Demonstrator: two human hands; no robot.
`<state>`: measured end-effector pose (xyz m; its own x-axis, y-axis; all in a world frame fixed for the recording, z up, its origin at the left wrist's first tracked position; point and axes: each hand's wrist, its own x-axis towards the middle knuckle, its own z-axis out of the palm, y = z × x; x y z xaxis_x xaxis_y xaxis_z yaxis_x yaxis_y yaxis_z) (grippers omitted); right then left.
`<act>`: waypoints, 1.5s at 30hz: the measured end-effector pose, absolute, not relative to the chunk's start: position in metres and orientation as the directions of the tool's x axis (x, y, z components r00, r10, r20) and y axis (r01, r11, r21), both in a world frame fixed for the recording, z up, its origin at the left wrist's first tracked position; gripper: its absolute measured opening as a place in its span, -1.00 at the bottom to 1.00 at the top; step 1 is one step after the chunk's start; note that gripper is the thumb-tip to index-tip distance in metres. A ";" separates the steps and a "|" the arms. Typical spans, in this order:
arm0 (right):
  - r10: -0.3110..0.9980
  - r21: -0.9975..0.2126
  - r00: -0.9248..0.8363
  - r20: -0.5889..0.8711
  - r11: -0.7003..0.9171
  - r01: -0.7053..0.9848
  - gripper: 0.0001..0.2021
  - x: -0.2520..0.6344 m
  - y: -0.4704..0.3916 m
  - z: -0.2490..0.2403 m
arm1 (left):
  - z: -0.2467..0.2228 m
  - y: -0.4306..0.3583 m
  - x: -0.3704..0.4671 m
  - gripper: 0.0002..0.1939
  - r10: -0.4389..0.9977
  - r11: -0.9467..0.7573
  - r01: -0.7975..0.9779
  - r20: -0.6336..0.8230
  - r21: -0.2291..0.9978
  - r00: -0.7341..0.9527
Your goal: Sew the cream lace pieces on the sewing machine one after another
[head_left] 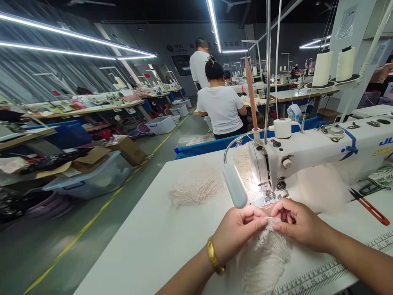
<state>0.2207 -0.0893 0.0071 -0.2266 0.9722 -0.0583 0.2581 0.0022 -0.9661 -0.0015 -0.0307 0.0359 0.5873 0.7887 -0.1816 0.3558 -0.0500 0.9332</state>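
Observation:
My left hand [242,227], with a gold bangle at the wrist, pinches the top edge of a cream lace piece [265,262]. On the other side of that edge, my right hand [296,223] pinches the same lace, its fingertips close to the left ones. The lace hangs down toward the table's front edge. Both hands are just in front of the needle area of a white sewing machine [307,143], whose presser foot is partly hidden. A grey lamp head [235,186] is left of the needle, and a lace pile [198,186] lies farther left.
Red-handled snips [371,209] lie right of my right hand. A printed ruler [319,278] runs along the table's front. Thread cones [322,69] stand behind the machine. A seated person [220,104] and a standing person [199,63] are beyond the table. Bins stand at left.

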 end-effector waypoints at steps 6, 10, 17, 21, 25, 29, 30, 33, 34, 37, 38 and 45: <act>0.970 -0.960 -0.245 0.000 0.069 0.271 -0.75 0.222 -0.086 0.003 | 0.038 -0.031 0.001 -0.62 0.790 -0.076 0.362 -0.166 0.929 0.591; 0.974 -0.954 -0.227 0.000 0.068 0.292 -0.79 0.221 -0.092 0.006 | 0.047 -0.037 -0.003 -0.64 0.769 -0.111 0.357 -0.147 0.927 0.622; 0.935 -0.944 -0.353 -0.035 0.085 0.319 -0.84 0.196 -0.120 0.039 | 0.087 -0.030 -0.023 -0.67 0.624 -0.288 0.430 -0.173 0.856 0.762; 0.962 -0.757 -0.233 0.140 0.255 0.601 -0.74 0.186 -0.105 0.019 | 0.065 0.001 0.000 -0.73 0.693 -0.486 0.555 -0.089 0.675 0.715; 0.937 -0.535 -0.264 0.228 0.347 0.770 -0.70 0.201 -0.089 -0.003 | 0.024 0.027 0.027 -0.69 0.708 -0.514 0.622 -0.118 0.591 0.696; 0.905 -0.570 -0.363 0.220 0.421 0.706 -0.87 0.222 -0.085 -0.002 | 0.011 0.033 0.029 -0.67 0.698 -0.518 0.605 -0.111 0.604 0.708; 0.885 -0.567 -0.392 0.251 0.462 0.681 -0.90 0.224 -0.085 -0.002 | 0.012 0.033 0.028 -0.68 0.697 -0.520 0.601 -0.105 0.607 0.709; 0.811 -0.488 -0.460 0.362 0.585 0.648 -0.74 0.225 -0.085 -0.007 | 0.014 0.033 0.024 -0.68 0.699 -0.528 0.593 -0.085 0.609 0.710; 0.795 -0.456 -0.468 0.387 0.606 0.652 -0.69 0.224 -0.085 -0.010 | 0.016 0.033 0.024 -0.68 0.704 -0.532 0.593 -0.074 0.605 0.707; 0.771 -0.402 -0.464 0.437 0.629 0.666 -0.59 0.220 -0.088 -0.018 | 0.022 0.036 0.023 -0.74 0.746 -0.549 0.611 0.004 0.570 0.666; 0.765 -0.397 -0.462 0.448 0.633 0.664 -0.57 0.219 -0.089 -0.019 | 0.025 0.036 0.022 -0.77 0.771 -0.553 0.617 0.061 0.560 0.634; 0.756 -0.408 -0.462 0.464 0.645 0.646 -0.55 0.219 -0.090 -0.020 | 0.024 0.015 0.010 -0.84 0.856 -0.436 0.540 0.146 0.720 0.496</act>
<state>0.2193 -0.0897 -0.0199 -0.4616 0.7561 0.4639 0.6461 0.6449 -0.4083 0.0100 0.0152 0.0236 0.4962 0.8559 0.1456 0.5403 -0.4357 0.7199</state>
